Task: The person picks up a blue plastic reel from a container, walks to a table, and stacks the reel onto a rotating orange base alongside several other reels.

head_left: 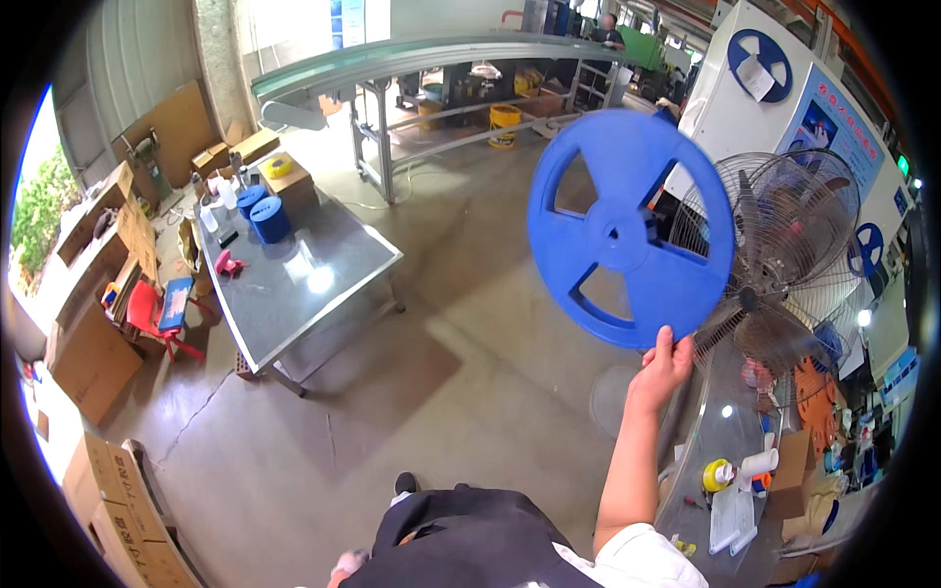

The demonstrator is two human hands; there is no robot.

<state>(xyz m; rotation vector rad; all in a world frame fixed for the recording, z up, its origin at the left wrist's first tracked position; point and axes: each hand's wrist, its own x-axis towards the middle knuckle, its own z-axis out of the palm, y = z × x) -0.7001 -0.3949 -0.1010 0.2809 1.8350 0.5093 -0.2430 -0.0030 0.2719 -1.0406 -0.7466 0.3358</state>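
Observation:
My right hand [667,365] is raised on an outstretched arm, its thumb and fingers closed on the lower rim of a large blue plastic reel [627,228]. The reel is a round disc with several cut-out windows, a small centre hole and a short stub beside the hub. Its flat face is turned toward me, and it hangs in the air in front of a wire-caged fan [750,294]. Low down by my dark apron, my left hand [348,563] shows only in part, and its fingers cannot be made out.
A metal-topped table [338,265] at left carries blue spools [270,220], bottles and a cardboard box. Beside it stands a red chair [157,312]. A conveyor [431,59] crosses the back. The right-hand bench [716,470] holds tape, white parts and a carton. A distant person [610,34] is at the back.

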